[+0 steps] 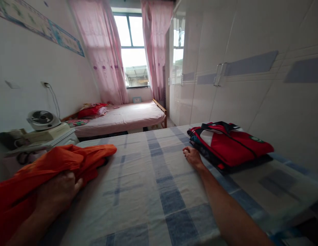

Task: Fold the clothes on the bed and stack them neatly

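At the left, my left hand (60, 189) is closed on a bunched orange garment (69, 157), whose cloth spreads over and around the fist. The garment's full shape is hidden by its folds. My right hand (192, 156) rests low over the bed sheet with its fingers curled in and nothing visible in them. Just to the right of that hand lies a folded red jacket (238, 143) with black and white parts and a green badge. It tops a stack of dark folded clothes (215, 160).
A blue-and-white checked sheet (138, 177) covers the near bed. Beyond stands another bed (123, 118) with red bedding (93, 111), below a window with pink curtains (105, 51). White wardrobes (241, 95) line the right; a small fan (43, 119) sits on a cabinet at left.
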Available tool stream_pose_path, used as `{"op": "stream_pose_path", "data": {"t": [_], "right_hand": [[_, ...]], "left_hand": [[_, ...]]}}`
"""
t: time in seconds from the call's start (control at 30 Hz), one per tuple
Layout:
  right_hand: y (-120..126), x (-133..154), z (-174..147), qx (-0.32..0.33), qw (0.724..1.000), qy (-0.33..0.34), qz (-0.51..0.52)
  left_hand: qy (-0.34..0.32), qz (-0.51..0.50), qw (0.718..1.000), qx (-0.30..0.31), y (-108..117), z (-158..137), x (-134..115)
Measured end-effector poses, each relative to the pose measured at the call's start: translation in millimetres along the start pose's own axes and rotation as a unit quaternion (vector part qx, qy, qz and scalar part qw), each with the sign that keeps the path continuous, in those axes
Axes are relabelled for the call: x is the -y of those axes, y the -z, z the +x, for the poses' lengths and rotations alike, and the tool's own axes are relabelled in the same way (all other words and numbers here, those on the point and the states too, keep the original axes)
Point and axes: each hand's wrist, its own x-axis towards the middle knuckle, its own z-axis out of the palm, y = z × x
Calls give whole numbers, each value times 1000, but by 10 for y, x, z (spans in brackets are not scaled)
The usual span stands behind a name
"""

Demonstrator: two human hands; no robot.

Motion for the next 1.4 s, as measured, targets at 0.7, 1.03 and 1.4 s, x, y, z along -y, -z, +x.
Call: {"op": "stream_pose_path", "data": {"t": [0.7, 1.03, 1.4], "right_hand": [[1740, -623, 465, -106, 931, 7, -349], [1665, -481, 553, -101, 891, 45, -441], [535, 1044, -91, -116, 931, 316, -144]], "left_hand": [[-217, -231, 948, 11, -871, -438, -1239], [-194, -256, 947, -16, -938, -441, -1204], [-216, -325, 915, -100, -747, -425, -1203]]}}
